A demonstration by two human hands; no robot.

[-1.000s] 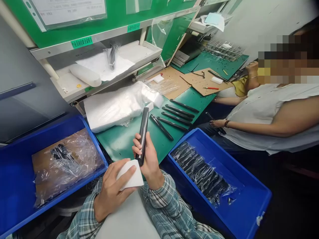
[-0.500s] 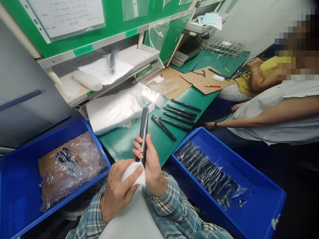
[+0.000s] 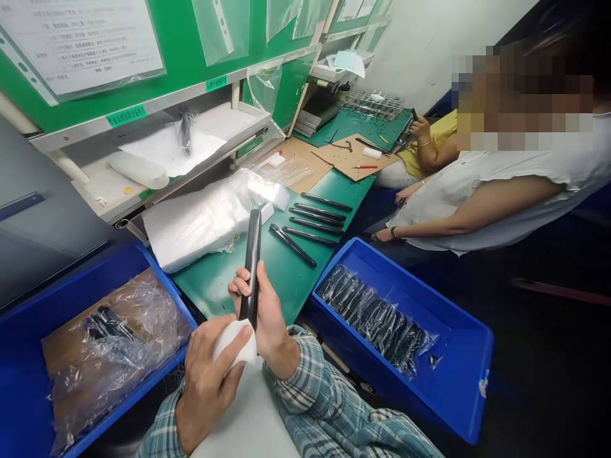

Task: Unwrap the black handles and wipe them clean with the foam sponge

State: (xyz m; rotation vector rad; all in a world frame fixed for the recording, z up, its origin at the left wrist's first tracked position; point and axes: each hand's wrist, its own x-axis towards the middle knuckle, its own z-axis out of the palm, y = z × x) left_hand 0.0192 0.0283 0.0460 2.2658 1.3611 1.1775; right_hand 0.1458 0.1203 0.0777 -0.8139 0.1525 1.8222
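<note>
My right hand (image 3: 271, 321) is wrapped round a long, glossy black bar (image 3: 253, 245), which points up and away from me. My left hand (image 3: 206, 366) pinches a soft white wiping pad (image 3: 235, 344) at the bar's lower end; the pad covers that end. Beyond my hands, several similar black bars (image 3: 315, 226) lie side by side on the green work mat (image 3: 210, 280). One black piece (image 3: 293, 245) with an uneven upper end lies at an angle closer to me.
Blue bins stand left (image 3: 165, 254) and right (image 3: 470, 407), both holding plastic-wrapped black parts. A bulky white wrapped bundle (image 3: 191, 222) lies below the shelf (image 3: 157, 152). Cardboard sheets (image 3: 329, 165) lie farther back. A person in white (image 3: 443, 210) stands at the right, another in yellow beyond.
The view has swung to the right, so everything shows farther left. Both hands keep their hold, and the pad stays at the bar's lower end. The person in yellow has moved a hand.
</note>
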